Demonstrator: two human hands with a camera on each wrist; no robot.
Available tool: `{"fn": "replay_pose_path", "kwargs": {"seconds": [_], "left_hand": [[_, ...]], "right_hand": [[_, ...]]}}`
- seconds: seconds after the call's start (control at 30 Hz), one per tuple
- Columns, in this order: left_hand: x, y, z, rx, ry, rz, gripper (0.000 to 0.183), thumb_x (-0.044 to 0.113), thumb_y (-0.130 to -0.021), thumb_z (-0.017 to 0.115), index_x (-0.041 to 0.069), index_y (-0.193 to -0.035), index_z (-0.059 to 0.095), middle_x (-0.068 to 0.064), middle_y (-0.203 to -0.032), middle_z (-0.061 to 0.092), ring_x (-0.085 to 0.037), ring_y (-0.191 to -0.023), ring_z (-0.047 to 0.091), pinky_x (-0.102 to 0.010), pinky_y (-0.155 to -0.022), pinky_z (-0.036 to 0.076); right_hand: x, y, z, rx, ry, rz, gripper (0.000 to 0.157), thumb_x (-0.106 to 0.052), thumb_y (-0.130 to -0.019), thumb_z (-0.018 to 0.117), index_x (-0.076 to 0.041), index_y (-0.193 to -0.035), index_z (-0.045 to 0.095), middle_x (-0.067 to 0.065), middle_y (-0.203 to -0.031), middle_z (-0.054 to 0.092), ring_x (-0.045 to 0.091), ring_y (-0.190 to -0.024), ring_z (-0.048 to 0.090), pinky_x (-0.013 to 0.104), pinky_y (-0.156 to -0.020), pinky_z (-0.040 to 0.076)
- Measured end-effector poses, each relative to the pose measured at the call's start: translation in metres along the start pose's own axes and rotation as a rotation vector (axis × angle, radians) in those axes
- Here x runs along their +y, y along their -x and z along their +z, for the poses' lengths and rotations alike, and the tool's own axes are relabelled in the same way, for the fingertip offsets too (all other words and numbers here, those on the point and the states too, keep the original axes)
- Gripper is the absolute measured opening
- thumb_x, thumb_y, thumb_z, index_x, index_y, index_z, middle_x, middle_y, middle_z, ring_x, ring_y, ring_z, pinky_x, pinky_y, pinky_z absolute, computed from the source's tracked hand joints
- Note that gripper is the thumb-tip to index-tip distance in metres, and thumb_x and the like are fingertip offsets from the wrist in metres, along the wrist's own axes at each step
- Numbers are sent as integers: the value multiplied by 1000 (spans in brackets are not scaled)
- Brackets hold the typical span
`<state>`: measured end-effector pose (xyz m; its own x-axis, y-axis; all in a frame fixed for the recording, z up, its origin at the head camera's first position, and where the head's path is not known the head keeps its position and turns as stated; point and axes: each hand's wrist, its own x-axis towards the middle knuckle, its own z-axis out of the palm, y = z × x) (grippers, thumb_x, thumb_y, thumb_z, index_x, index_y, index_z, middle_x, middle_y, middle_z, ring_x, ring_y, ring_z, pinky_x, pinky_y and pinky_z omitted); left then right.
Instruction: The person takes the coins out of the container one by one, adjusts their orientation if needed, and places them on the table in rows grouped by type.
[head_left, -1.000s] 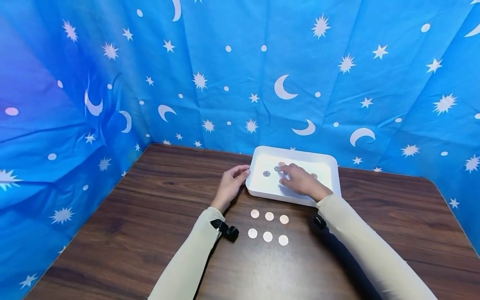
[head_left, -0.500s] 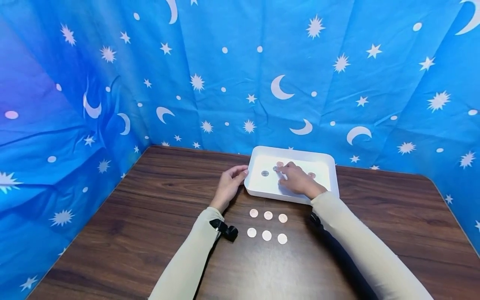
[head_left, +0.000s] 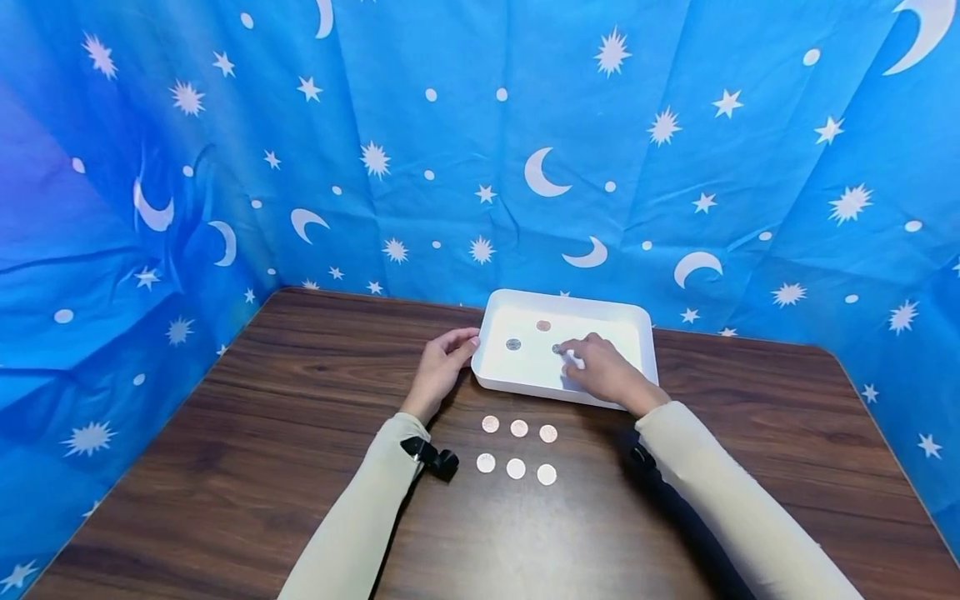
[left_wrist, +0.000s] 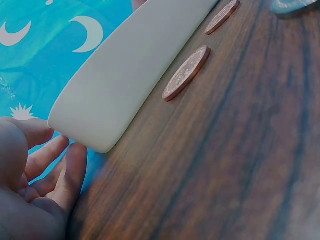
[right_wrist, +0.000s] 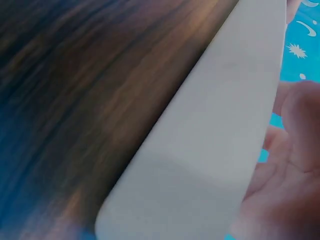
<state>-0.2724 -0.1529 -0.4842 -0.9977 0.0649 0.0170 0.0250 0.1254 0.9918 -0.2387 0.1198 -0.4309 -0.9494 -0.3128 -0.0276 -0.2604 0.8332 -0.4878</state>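
Observation:
A white tray (head_left: 525, 388) stands near the table's back edge. My left hand (head_left: 441, 367) rests at its left side; in the left wrist view, the fingertips (left_wrist: 76, 156) lie against the outside of the corner. Over the tray's inside, my right hand (head_left: 603, 369) reaches in with its index fingertip on a silver coin (head_left: 557, 349), the thumb apart below. To the left lie another silver coin (head_left: 513, 344) and a copper coin (head_left: 543, 326). In the right wrist view, the tray wall hides the fingertips of the right hand (right_wrist: 295, 155).
On the wooden table (head_left: 315, 400), in front of the tray, several copper coins lie in two rows, among them a front coin (head_left: 516, 469) and a back coin (head_left: 519, 428). A blue curtain (head_left: 450, 208) with moons and stars hangs behind the table.
The silver coin under my right index finger has slid right and toward me, away from the copper coin. The right hand has moved with it. My left hand stays at the tray.

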Motion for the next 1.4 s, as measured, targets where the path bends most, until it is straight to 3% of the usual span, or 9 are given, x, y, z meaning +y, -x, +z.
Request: {"fn": "replay_pose_path", "kwargs": {"seconds": [0.23, 0.47, 0.63, 0.77, 0.97, 1.1, 1.4], "left_hand": [[3, -1, -4, 19, 1, 3, 30, 16, -106, 65, -1, -131, 70, -18, -129, 70, -22, -113, 66, -28, -92, 58], [0, -1, -1, 7, 14, -8, 31, 16, -106, 65, 0, -132, 70, -18, -130, 70, -22, -113, 67, -28, -92, 58], [2, 0, -1, 31, 11, -7, 29, 17, -106, 66, 2, -130, 72, -15, -129, 71, -21, -110, 67, -28, -89, 58], [2, 0, -1, 13, 11, -7, 30, 18, -106, 65, 2, -130, 71, -16, -128, 71, -20, -108, 66, -26, -87, 57], [1, 2, -5, 23, -9, -8, 30, 18, -106, 66, 1, -131, 71, -17, -129, 71, -20, -107, 65, -23, -85, 55], [1, 2, -6, 22, -4, -2, 31, 18, -106, 65, 1, -131, 71, -18, -129, 71, -21, -109, 65, -24, -85, 55], [0, 1, -1, 20, -27, -5, 30, 20, -106, 65, 3, -130, 71, -15, -127, 72, -19, -106, 65, -24, -84, 55]], "right_hand": [[0, -14, 3, 120, -215, 124, 31, -1, -99, 63, 7, -129, 66, 23, -108, 72, 32, -93, 65, 43, -83, 54], [-2, -25, 6, 114, -200, 196, 26, -2, -94, 71, 3, -119, 71, 17, -101, 72, 27, -85, 61, 33, -71, 48], [0, -30, 5, 74, -225, 221, 23, -4, -96, 71, 1, -118, 71, 15, -102, 69, 27, -87, 59, 34, -74, 48], [2, -31, 6, 52, -266, 272, 21, -4, -95, 72, -1, -115, 69, 15, -101, 66, 27, -88, 57, 36, -76, 47], [-2, -35, 10, 12, -230, 248, 16, -2, -95, 70, 0, -109, 63, 17, -105, 64, 28, -88, 56, 37, -76, 47], [-5, -35, 9, -6, -209, 197, 15, 0, -96, 67, -1, -105, 55, 14, -98, 58, 27, -85, 51, 37, -74, 44], [1, -26, 9, 12, -192, 155, 25, 1, -98, 66, -1, -122, 60, 19, -108, 67, 29, -91, 59, 39, -81, 50]]}}
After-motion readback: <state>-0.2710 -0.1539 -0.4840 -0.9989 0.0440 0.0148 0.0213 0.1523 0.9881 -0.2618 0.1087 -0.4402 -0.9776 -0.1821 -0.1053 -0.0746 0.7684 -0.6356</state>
